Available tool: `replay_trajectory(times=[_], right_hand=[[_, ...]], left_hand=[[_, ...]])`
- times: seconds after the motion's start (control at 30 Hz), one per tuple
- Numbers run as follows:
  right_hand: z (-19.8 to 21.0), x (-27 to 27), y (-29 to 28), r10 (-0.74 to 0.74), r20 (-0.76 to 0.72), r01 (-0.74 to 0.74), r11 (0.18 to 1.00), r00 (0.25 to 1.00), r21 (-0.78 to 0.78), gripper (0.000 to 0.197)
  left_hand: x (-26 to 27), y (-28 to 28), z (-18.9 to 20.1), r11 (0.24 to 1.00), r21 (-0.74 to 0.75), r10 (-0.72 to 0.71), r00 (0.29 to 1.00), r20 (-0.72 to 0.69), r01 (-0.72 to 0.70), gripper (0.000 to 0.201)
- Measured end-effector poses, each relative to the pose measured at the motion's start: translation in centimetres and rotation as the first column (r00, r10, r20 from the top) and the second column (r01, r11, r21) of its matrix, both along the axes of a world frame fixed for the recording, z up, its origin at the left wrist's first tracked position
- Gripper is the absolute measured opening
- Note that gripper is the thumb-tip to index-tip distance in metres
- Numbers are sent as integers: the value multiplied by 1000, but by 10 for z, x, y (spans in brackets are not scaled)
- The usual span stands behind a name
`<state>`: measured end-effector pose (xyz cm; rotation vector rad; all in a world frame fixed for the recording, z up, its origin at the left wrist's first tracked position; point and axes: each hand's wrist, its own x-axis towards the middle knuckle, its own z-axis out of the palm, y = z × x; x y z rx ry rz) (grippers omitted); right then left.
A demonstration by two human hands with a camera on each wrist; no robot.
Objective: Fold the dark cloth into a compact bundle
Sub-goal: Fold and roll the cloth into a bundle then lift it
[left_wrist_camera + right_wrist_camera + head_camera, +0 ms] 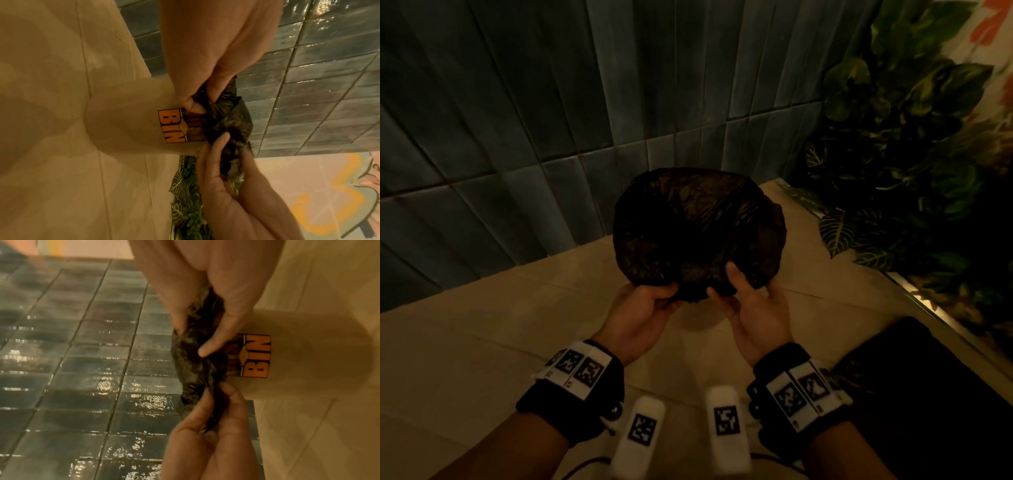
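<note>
The dark, crinkly cloth (698,226) forms a rounded dome in the middle of the head view. It sits over the top of a beige bin (127,123) that carries an orange BIN label (257,356). In the head view the cloth hides the bin. My left hand (667,294) pinches the gathered near edge of the cloth from the left. My right hand (724,284) grips the same edge from the right, with its thumb on top. In the wrist views the cloth (228,120) (191,366) is bunched between both hands, whose fingers are curled into it.
A blue-green tiled wall (551,120) stands just behind the bin. Leafy plants (893,154) fill the right side behind a low ledge. A dark flat object (928,394) lies at the lower right on the beige tiled floor (482,342).
</note>
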<state>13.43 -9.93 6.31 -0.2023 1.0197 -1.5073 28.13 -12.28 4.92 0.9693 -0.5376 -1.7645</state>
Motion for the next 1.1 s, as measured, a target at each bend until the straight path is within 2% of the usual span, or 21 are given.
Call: replay_trajectory(times=[0.07,0.2,0.27,0.4,0.53,0.63,0.77,0.83,0.93,1.03,1.1], right_hand=[[-5,3,-3,-14,48,14,1000,999,6,25],[-18,7,-7,45,305,-62,997,951,47,32],[-20,8,-10,61,354,-85,995,933,51,30],[-23,8,-19,48,304,-80,993,951,91,27],[-22,-4,-20,133,230,-172,973,964,157,28],[-12,-17,-8,224,188,-249,961,956,121,31],[10,-10,5,373,219,-386,922,902,19,19],[14,3,1,413,153,-413,910,898,-36,28],[6,22,-10,333,23,-334,942,943,24,39],[-4,27,-12,244,15,-244,963,970,112,28],[-7,25,-10,286,-43,-275,947,957,167,13]], left_hand=[[1,-1,1,1000,21,-9,999,-44,10,34],[2,-4,-1,995,94,-5,990,-142,18,37],[2,-5,-2,992,127,-3,983,-184,27,41],[3,-10,-6,980,199,23,987,-158,9,49],[5,-14,-6,976,216,26,990,-137,5,52],[4,-14,-2,984,179,1,993,-121,21,55],[0,-16,-4,989,148,-10,998,-67,19,52],[-3,-16,-5,995,92,-21,999,-26,24,57],[-4,-14,-5,1000,26,-13,1000,-14,14,63],[3,-18,-7,997,78,-24,999,-45,27,61],[6,-20,-7,994,101,-47,998,-42,51,52]])
